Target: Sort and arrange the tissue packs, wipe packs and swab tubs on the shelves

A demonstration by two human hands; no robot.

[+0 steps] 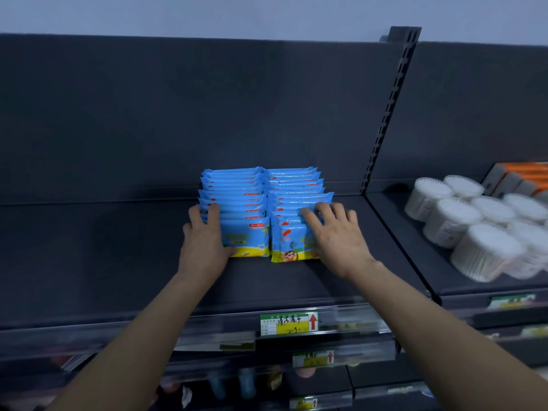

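Two rows of blue and yellow wipe packs stand upright on the dark shelf (89, 256), a left row (237, 203) and a right row (296, 191). My left hand (204, 241) grips the front packs of the left row, fingers curled over their tops and thumb at the bottom front. My right hand (335, 235) lies on the front of the right row, its fingers hooked over the tops of the front packs. On the neighbouring shelf to the right stand several clear swab tubs (474, 226).
Orange and grey boxes (516, 176) sit behind the swab tubs. A slotted upright post (385, 114) divides the two shelf bays. Price tags (289, 323) hang on the shelf's front rail. Lower shelves with blurred goods show below.
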